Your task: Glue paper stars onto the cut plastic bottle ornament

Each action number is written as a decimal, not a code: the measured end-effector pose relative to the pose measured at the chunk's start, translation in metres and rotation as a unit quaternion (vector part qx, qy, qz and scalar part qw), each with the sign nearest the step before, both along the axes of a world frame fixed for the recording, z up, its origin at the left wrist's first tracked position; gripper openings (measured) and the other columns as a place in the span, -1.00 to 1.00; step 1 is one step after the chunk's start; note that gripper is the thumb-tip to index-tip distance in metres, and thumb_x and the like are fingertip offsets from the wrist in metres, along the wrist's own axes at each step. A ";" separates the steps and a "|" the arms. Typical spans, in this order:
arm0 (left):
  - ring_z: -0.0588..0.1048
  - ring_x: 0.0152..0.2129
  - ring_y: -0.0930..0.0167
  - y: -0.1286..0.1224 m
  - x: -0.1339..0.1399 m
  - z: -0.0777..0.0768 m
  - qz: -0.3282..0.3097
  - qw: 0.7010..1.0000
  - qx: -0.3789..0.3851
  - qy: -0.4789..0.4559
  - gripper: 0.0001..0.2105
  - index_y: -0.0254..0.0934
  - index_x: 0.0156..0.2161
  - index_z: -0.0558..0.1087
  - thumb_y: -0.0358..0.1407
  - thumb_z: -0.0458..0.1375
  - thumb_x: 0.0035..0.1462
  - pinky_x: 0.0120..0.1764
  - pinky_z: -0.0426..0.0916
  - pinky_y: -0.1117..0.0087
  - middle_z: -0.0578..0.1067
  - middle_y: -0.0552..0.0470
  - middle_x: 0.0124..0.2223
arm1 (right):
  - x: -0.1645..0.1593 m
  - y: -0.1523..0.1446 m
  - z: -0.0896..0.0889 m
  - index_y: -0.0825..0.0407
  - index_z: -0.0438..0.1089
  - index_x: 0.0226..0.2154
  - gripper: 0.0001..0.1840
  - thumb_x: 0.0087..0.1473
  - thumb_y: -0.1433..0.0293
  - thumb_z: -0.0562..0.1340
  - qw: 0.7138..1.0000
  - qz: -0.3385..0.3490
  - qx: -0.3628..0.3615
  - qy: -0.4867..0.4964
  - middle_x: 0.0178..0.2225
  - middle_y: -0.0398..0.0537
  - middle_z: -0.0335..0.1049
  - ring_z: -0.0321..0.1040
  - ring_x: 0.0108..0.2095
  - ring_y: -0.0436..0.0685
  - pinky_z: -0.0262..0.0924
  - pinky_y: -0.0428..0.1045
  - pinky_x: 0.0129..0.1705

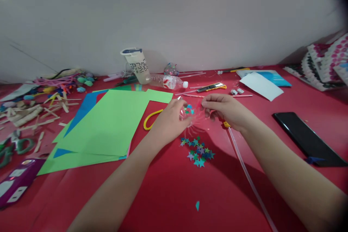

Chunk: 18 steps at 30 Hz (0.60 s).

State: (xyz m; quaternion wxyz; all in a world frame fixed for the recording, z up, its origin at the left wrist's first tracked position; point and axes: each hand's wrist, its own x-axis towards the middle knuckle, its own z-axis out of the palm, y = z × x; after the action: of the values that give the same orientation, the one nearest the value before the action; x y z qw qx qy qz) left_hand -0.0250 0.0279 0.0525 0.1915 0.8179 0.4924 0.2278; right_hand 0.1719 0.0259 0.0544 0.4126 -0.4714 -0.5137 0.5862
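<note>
My left hand (172, 121) is curled around a clear plastic piece with thin strips (199, 119) fanning out toward the right. Several small blue and green paper stars (189, 109) show inside its rounded part. At the right end of the strips, my right hand (223, 108) has thumb and forefinger pinched together. Whatever lies between those fingertips is too small to make out. Just below the hands, a loose pile of blue, green and purple stars (199, 152) lies on the red table (168, 195). Beside my left wrist is a yellow handle loop (149, 120), partly covered.
Green paper sheets (108, 123) lie left. A white cup (138, 65), clear bottle (168, 81) and box cutter (212, 87) are behind the hands. A clear rod (248, 177) with a yellow end runs under my right wrist. Right lies a black phone (307, 139); far left, scissors (19, 145).
</note>
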 end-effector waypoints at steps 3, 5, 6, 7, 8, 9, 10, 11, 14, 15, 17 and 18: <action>0.42 -0.11 0.25 -0.001 -0.001 0.001 -0.016 1.000 0.007 -0.009 -0.64 -0.21 -0.05 0.29 -0.14 0.17 0.06 -0.07 0.31 0.21 0.41 -0.07 -0.01 | -0.001 0.001 -0.004 0.04 0.36 -0.48 -0.84 -0.07 0.30 0.29 0.999 0.005 -0.031 0.013 -0.60 -0.18 0.32 0.26 -0.58 -0.05 0.13 -0.15 -0.60; 0.44 -0.12 0.26 -0.001 -0.003 0.003 -0.017 0.999 -0.014 -0.024 -0.62 -0.19 -0.05 0.29 -0.06 0.12 0.08 -0.09 0.32 0.21 0.43 -0.06 0.00 | -0.002 0.001 -0.005 0.04 0.35 -0.48 -0.84 -0.08 0.30 0.29 0.999 -0.001 -0.035 0.026 -0.57 -0.16 0.35 0.29 -0.55 -0.04 0.18 -0.14 -0.58; 0.47 -0.18 0.28 0.000 -0.003 0.004 -0.014 0.999 -0.028 -0.032 -0.64 -0.19 -0.06 0.30 -0.04 0.09 0.11 -0.13 0.34 0.22 0.45 -0.05 -0.02 | -0.003 0.000 -0.005 0.05 0.35 -0.49 -0.85 -0.08 0.31 0.29 0.999 -0.003 -0.035 0.033 -0.55 -0.15 0.36 0.31 -0.54 -0.03 0.21 -0.13 -0.56; 0.49 -0.25 0.31 0.001 -0.004 0.005 -0.009 0.998 -0.040 -0.039 -0.67 -0.18 -0.07 0.31 -0.05 0.06 0.14 -0.18 0.36 0.25 0.48 -0.03 -0.05 | -0.004 0.000 -0.006 0.05 0.35 -0.49 -0.85 -0.08 0.32 0.29 0.999 -0.003 -0.034 0.038 -0.52 -0.14 0.38 0.32 -0.53 -0.03 0.23 -0.12 -0.54; 0.49 -0.31 0.34 0.003 -0.005 0.006 -0.003 0.998 -0.045 -0.044 -0.71 -0.18 -0.09 0.32 -0.08 0.03 0.17 -0.24 0.36 0.28 0.50 -0.02 -0.10 | -0.004 0.000 -0.006 0.05 0.34 -0.49 -0.86 -0.08 0.33 0.29 0.999 -0.005 -0.034 0.042 -0.50 -0.12 0.39 0.34 -0.51 -0.02 0.25 -0.11 -0.53; 0.50 -0.36 0.36 0.004 -0.005 0.006 0.004 0.998 -0.043 -0.045 -0.75 -0.18 -0.10 0.33 -0.12 0.02 0.19 -0.28 0.36 0.30 0.52 0.00 -0.15 | -0.005 0.000 -0.006 0.04 0.34 -0.50 -0.86 -0.09 0.33 0.28 0.998 -0.007 -0.034 0.044 -0.49 -0.11 0.40 0.35 -0.50 -0.01 0.26 -0.11 -0.51; 0.49 -0.38 0.37 0.005 -0.005 0.006 0.009 0.999 -0.033 -0.043 -0.79 -0.19 -0.12 0.34 -0.17 0.02 0.19 -0.30 0.35 0.32 0.53 0.02 -0.20 | -0.005 0.000 -0.006 0.04 0.34 -0.50 -0.87 -0.09 0.34 0.28 0.998 -0.009 -0.036 0.044 -0.48 -0.11 0.41 0.35 -0.50 0.00 0.27 -0.10 -0.49; 0.49 -0.39 0.37 0.006 -0.005 0.006 0.011 0.999 -0.018 -0.039 -0.81 -0.19 -0.13 0.36 -0.21 0.04 0.18 -0.31 0.35 0.32 0.54 0.03 -0.24 | -0.005 0.000 -0.006 0.05 0.35 -0.50 -0.88 -0.09 0.34 0.28 0.998 -0.008 -0.036 0.044 -0.47 -0.10 0.41 0.36 -0.49 0.00 0.28 -0.09 -0.48; 0.48 -0.31 0.36 0.009 -0.005 0.003 -0.008 0.999 0.044 -0.028 -0.85 -0.21 -0.17 0.39 -0.31 0.08 0.14 -0.22 0.35 0.30 0.52 0.03 -0.24 | -0.005 0.001 -0.007 0.05 0.36 -0.49 -0.88 -0.09 0.34 0.28 0.998 -0.001 -0.038 0.045 -0.47 -0.10 0.41 0.36 -0.48 0.00 0.29 -0.08 -0.45; 0.46 -0.26 0.35 0.010 -0.005 0.002 -0.021 0.997 0.065 -0.027 -0.85 -0.21 -0.18 0.40 -0.33 0.09 0.12 -0.16 0.34 0.29 0.50 0.01 -0.20 | -0.005 0.001 -0.007 0.05 0.36 -0.49 -0.88 -0.09 0.34 0.28 0.998 0.000 -0.038 0.046 -0.48 -0.11 0.40 0.36 -0.49 0.00 0.29 -0.08 -0.44; 0.42 -0.17 0.33 0.012 -0.004 0.000 -0.050 0.994 0.096 -0.024 -0.85 -0.23 -0.20 0.41 -0.39 0.10 0.09 -0.06 0.29 0.25 0.47 0.00 -0.15 | -0.006 0.001 -0.007 0.05 0.36 -0.49 -0.87 -0.10 0.34 0.28 0.998 0.000 -0.039 0.051 -0.49 -0.13 0.39 0.35 -0.49 -0.01 0.28 -0.08 -0.44; 0.40 -0.14 0.32 0.013 -0.005 -0.001 -0.064 0.992 0.103 -0.024 -0.84 -0.23 -0.21 0.41 -0.41 0.11 0.07 -0.03 0.27 0.24 0.46 0.00 -0.13 | -0.007 0.001 -0.007 0.05 0.35 -0.50 -0.87 -0.11 0.33 0.29 0.998 -0.001 -0.039 0.054 -0.49 -0.13 0.39 0.35 -0.50 -0.02 0.28 -0.08 -0.44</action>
State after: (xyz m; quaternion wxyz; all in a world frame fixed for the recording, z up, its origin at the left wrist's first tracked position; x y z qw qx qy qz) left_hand -0.0295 0.0404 0.0511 0.1314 0.8574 0.4086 0.2841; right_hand 0.1653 0.0272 0.0471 0.4214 -0.4554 -0.4668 0.6302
